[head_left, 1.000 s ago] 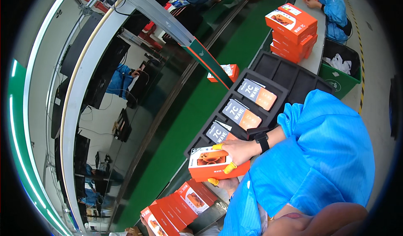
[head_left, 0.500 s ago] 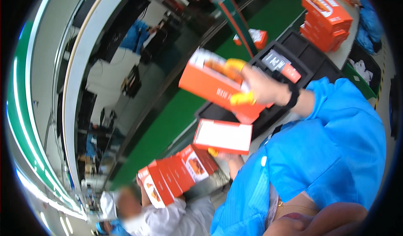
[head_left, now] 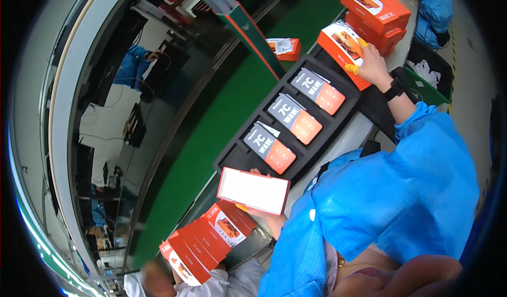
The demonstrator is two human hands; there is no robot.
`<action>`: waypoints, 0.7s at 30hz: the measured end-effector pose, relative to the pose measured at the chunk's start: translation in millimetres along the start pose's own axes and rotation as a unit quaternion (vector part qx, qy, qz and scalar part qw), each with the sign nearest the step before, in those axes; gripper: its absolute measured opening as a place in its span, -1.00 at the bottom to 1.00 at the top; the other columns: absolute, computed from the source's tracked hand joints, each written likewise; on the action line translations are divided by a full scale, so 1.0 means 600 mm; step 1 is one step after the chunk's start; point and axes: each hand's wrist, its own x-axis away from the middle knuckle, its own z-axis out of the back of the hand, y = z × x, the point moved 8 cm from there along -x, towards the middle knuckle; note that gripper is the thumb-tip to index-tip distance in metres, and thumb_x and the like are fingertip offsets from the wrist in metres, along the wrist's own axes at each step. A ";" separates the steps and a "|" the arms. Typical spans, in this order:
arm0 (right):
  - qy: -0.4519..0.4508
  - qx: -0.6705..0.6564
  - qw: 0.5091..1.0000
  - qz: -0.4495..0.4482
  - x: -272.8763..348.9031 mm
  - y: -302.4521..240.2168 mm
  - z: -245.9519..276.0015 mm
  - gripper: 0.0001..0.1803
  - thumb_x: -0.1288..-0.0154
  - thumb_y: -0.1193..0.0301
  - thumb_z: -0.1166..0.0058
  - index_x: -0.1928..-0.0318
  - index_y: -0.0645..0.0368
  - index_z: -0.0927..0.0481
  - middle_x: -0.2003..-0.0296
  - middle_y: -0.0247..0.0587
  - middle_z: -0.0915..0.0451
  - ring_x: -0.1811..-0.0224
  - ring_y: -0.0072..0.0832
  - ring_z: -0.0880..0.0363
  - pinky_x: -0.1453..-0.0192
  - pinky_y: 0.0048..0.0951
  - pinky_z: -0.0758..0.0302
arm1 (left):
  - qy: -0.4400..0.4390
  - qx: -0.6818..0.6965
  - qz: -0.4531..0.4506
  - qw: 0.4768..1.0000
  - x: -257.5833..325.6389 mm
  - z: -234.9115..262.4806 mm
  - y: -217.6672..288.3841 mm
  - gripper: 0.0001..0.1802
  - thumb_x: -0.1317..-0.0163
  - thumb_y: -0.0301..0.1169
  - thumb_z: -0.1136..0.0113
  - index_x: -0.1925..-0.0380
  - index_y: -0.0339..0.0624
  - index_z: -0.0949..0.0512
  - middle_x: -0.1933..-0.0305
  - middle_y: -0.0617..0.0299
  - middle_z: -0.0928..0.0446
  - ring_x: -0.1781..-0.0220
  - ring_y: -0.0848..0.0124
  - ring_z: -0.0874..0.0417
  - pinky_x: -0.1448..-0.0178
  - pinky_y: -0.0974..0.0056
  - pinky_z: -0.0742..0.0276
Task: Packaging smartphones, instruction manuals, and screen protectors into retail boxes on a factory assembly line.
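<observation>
My right hand (head_left: 374,67), with yellow finger covers, grips an orange phone box (head_left: 343,49) printed with a picture, at the far right end of a black tray (head_left: 346,123). Below and to the left, my left hand (head_left: 273,222) holds a shallow box part (head_left: 253,190) with a white face and red edges from underneath; most of those fingers are hidden. Three flat grey-and-orange phones (head_left: 317,91) lie in the tray's compartments between my hands. The tray's near-left end is partly covered by the box part.
A stack of orange boxes (head_left: 375,12) stands at the far right, and a row of red boxes (head_left: 200,244) sits at lower left beside a person in white (head_left: 232,281). Another orange box (head_left: 285,49) lies on the green belt (head_left: 185,170) behind a green post (head_left: 253,41).
My right hand has carried the orange box rightward and away, off the tray's middle, uncovering the phones. The view has shifted; my left hand still holds the box part.
</observation>
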 end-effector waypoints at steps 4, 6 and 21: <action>-0.003 0.068 0.993 -0.093 0.025 0.146 -0.072 -0.07 0.14 -0.06 -0.34 -0.21 0.20 -0.36 -0.05 0.02 -0.38 -0.11 -0.03 -0.38 -0.09 -0.05 -0.41 | 0.037 0.047 0.039 0.997 0.007 0.045 -0.016 -0.11 -0.27 0.28 0.24 -0.38 -0.16 -0.10 -0.43 -0.04 -0.12 -0.49 0.07 -0.07 -0.43 -0.18 -0.09; -0.021 0.072 0.994 -0.085 0.030 0.161 -0.118 -0.08 0.14 -0.05 -0.34 -0.19 0.21 -0.37 -0.09 0.03 -0.35 -0.14 -0.03 -0.35 -0.11 -0.04 -0.38 | 0.052 0.079 0.032 0.995 0.008 0.039 -0.010 -0.11 -0.27 0.27 0.22 -0.38 -0.17 -0.09 -0.44 -0.03 -0.10 -0.49 0.09 -0.06 -0.44 -0.18 -0.09; -0.039 -0.145 0.986 0.068 -0.030 -0.027 -0.064 -0.25 -0.07 0.28 -0.34 -0.23 0.26 -0.30 -0.23 0.10 -0.32 -0.10 -0.12 -0.47 -0.10 -0.29 -0.45 | 0.214 -0.077 -0.040 0.973 0.044 0.087 0.056 -0.21 -0.32 0.20 0.28 -0.40 -0.05 -0.10 -0.42 -0.12 -0.13 -0.42 -0.05 -0.19 -0.32 -0.19 -0.28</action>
